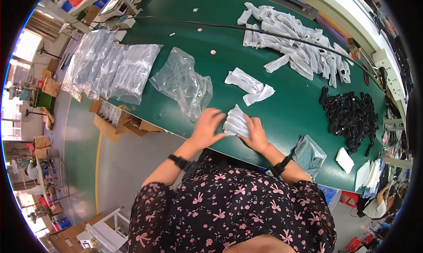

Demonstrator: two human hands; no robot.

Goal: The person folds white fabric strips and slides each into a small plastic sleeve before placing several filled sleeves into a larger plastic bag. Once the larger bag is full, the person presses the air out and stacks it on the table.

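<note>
Green worktable (246, 72) taken as landmark throughout. At its near edge, a small stack of white folded sleeves (236, 122), flat and fanned, creased along their lengths, lying directly on the green surface. Left hand (208, 128) spread flat, fingers extended, fingertips touching the stack's left edge, grasping nothing. Right hand (255, 135) resting on the stack's right side, fingers curled lightly over the edge; firm grip or mere pressure: cannot tell. Dark bands on both wrists. Just beyond the stack, toward the table's middle, a crumpled clear plastic bag (183, 82), open and apparently slack, contents not discernible. At the table's far-left end, a row of clear bags (110, 68) packed with pale folded goods, overlapping one another. Below the table's left edge, on the floor, an open cardboard box (115, 120) holding more clear-wrapped items. Near the table's middle, a loose pair of white sleeves (249, 85). At the far side, a large heap of white sleeves (299, 46) crossed by a dark cable (264, 31). Toward the right end, a pile of black straps (350, 116). At the near-right edge, a clear bag with striped grey fabric (308, 155) inside, beside white sheets (369, 174).
</note>
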